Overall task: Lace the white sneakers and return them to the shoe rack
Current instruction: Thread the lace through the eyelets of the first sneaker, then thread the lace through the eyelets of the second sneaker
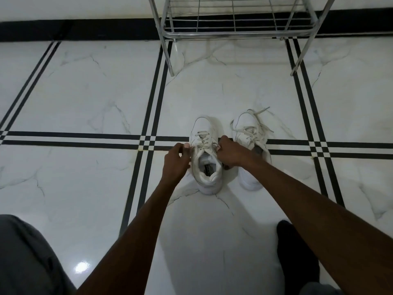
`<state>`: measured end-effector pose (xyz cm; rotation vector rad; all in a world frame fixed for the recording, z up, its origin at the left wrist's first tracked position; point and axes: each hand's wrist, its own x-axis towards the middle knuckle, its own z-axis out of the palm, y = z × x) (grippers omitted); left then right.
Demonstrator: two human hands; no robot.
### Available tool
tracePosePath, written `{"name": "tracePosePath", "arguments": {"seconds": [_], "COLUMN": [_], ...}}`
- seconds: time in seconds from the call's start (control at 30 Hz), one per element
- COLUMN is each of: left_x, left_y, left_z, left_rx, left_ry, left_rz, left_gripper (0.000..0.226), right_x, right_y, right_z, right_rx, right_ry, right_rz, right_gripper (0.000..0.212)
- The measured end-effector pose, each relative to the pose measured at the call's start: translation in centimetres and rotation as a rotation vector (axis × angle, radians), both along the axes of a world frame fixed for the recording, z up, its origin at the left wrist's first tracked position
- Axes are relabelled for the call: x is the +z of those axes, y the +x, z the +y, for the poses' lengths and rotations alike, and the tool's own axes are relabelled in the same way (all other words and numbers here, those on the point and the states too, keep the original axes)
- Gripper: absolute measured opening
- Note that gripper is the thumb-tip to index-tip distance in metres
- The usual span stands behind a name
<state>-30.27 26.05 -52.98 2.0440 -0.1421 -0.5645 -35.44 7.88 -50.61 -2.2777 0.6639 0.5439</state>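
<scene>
Lacing the left sneaker [205, 154] at frame centre, both hands [175, 161] [230, 153] pinch lace ends (pair on the floor); next, tie, then the rack [234, 28] above.

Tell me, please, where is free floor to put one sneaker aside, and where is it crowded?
Free: the marble floor left of the left sneaker, up to the black wall strip; also the patch between the shoe toes and the shoe rack legs. Crowded: around both sneakers, where the left hand and right hand work, and the right sneaker laces spread out.
</scene>
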Motion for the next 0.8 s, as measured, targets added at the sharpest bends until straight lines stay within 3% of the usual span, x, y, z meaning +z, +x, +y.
{"name": "tracePosePath", "arguments": {"seconds": [0.13,0.23,0.3,0.4,0.5,0.57,0.67,0.8], "left_x": [-0.4,-0.9,-0.6,0.0,0.3,0.8,2.2,4.0], "left_y": [-0.2,0.8,1.3,2.0,2.5,2.3,2.1,1.8], "left_z": [0.8,2.0,2.7,3.8,4.9,4.6,3.2,-0.9], "left_rx": [0.045,0.09,0.107,0.121,0.147,0.183,0.265,0.182], "left_ry": [-0.156,-0.136,-0.115,-0.108,-0.054,-0.017,0.086,0.011], "left_rz": [0.182,0.197,0.161,0.106,0.124,0.025,-0.306,-0.526], "left_gripper": [0.067,0.082,0.088,0.078,0.088,0.078,0.051,0.033], "right_x": [-0.3,-0.3,-0.4,-0.4,0.1,0.5,1.3,3.0], "right_y": [-0.6,-0.8,-0.7,-0.3,0.3,0.4,0.4,-0.3], "right_z": [0.9,2.6,4.0,5.4,5.4,4.5,2.9,0.3], "right_rx": [-0.251,-0.311,-0.299,-0.241,-0.208,-0.216,-0.199,-0.251], "right_ry": [0.374,0.496,0.541,0.524,0.458,0.415,0.32,0.279], "right_rz": [-0.025,-0.085,-0.114,-0.125,-0.119,-0.098,-0.146,-0.29], "right_gripper": [0.03,0.024,0.023,0.029,0.04,0.044,0.041,0.03]}}
